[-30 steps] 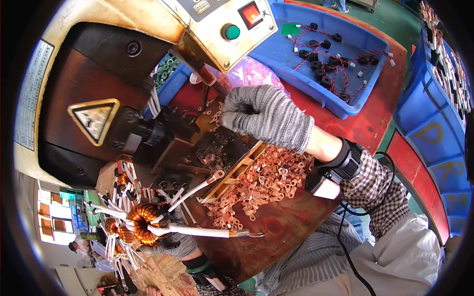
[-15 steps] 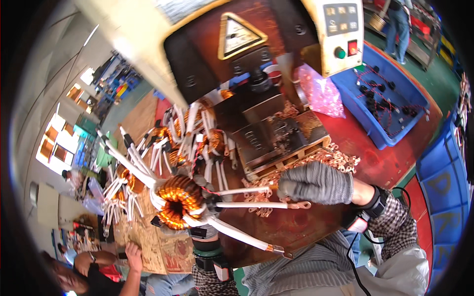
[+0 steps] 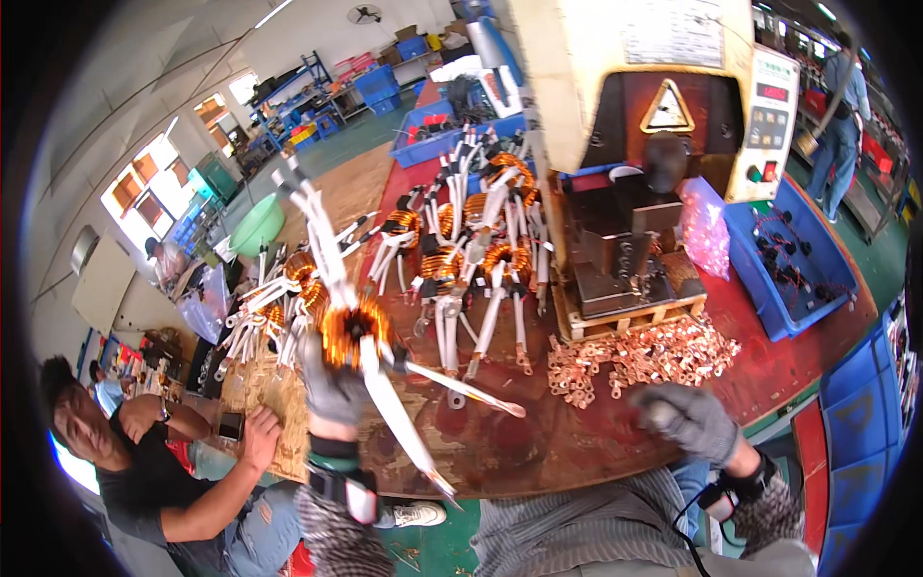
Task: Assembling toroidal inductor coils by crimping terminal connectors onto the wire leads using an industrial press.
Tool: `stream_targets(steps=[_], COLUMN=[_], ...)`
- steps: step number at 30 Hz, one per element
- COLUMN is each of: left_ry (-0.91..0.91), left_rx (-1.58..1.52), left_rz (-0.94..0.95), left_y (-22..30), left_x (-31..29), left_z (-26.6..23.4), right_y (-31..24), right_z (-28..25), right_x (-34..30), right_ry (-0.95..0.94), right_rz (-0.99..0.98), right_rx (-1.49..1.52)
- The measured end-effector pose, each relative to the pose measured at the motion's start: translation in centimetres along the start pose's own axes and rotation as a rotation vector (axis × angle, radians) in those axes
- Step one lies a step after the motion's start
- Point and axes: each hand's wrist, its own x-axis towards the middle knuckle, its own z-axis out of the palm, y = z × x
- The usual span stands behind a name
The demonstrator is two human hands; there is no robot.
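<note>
One copper-wound coil (image 3: 358, 332) is held above the desk (image 3: 558, 462) in the left hand (image 3: 332, 387), whose fingers wrap its near side; its white leads (image 3: 392, 413) run from upper left to lower right, well left of the right hand (image 3: 687, 418). The right hand, nearer the single heap of copper lugs (image 3: 639, 356), has curled fingers, though whether they pinch anything cannot be told. Two hands and one held coil show; the other coils (image 3: 440, 263) overlap too much to count.

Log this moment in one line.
left hand: holds wound coil; right hand: near copper lugs, grasp unclear; more coils: beside machine
</note>
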Motion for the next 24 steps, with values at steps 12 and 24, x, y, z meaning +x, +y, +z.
stream_targets(steps=[12,24], left_ry=[-0.094,0.1], left_rx=[0.517,1.372], left_rz=[-0.482,-0.129], left_y=[-4.0,2.6], left_x=[16.7,16.7], left_z=[-7.2,-12.8], right_y=[9.4,8.7], right_z=[2.0,2.4], right_x=[-4.7,-4.7], right_ry=[0.725,0.709], right_rz=[-0.074,0.017], right_rx=[-0.568,-0.462])
